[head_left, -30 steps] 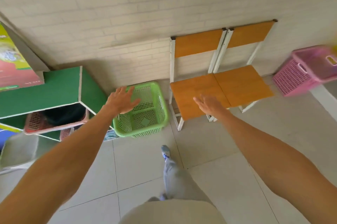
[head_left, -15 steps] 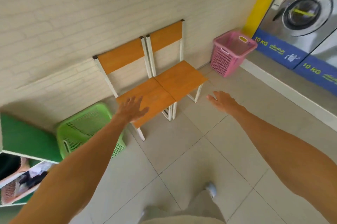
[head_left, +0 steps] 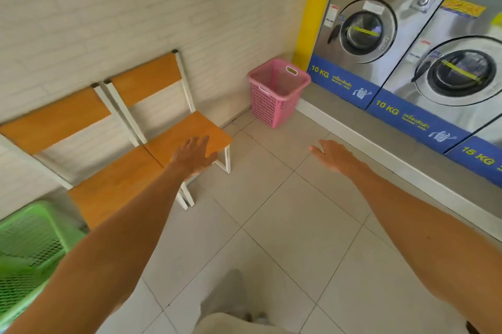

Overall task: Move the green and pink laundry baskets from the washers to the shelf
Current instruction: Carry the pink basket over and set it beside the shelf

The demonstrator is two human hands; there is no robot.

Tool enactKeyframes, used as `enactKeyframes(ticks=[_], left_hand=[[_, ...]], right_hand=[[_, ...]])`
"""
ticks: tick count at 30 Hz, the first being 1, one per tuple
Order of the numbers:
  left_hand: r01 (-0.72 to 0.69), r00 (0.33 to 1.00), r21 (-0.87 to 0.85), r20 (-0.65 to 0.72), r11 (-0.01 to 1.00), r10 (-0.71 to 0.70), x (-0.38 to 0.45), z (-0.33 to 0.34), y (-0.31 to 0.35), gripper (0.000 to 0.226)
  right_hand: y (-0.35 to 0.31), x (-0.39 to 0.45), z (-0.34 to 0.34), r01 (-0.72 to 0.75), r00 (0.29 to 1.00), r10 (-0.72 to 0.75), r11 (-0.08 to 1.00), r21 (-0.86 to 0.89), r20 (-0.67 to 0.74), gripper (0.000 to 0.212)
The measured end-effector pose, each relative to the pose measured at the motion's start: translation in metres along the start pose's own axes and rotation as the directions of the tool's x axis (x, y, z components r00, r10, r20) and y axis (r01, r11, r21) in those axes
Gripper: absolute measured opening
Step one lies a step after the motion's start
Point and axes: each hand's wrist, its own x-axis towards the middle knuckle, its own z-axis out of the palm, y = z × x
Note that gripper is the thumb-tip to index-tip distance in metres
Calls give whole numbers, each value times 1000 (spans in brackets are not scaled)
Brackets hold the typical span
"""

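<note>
A pink laundry basket stands upright on the tiled floor in the corner, between the brick wall and the first washer. It looks empty. A green laundry basket sits on the floor at the far left edge, partly cut off by the frame. My left hand is stretched forward with fingers spread, over the front corner of the right chair, holding nothing. My right hand reaches forward over the floor, fingers apart and empty, well short of the pink basket.
Two orange chairs with white frames stand side by side against the brick wall. A row of steel washers on a raised white-edged plinth lines the right side. Tiled floor lies between me and the pink basket.
The view has swung right, away from the green shelf and green basket, toward the washers. The pink basket is now nearer the centre. Both hands stay open and empty.
</note>
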Motion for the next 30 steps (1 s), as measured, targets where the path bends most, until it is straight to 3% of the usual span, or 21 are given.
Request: enactKeyframes(ticks=[10,22,30], left_hand=[[-34,999,21,20,999,34,204,-17,126,75],[73,989,-9,126,997,-72,450,-54,213,76],[281,960,-269,73,921,-272,618,-72,284,81]], right_hand=[[98,175,-65,-5,999,5,1000,4,46,72],[179,432,-165,-20,992,11,998,66,125,69],[217,653,-225,83,984,-94,994,76,151,65]])
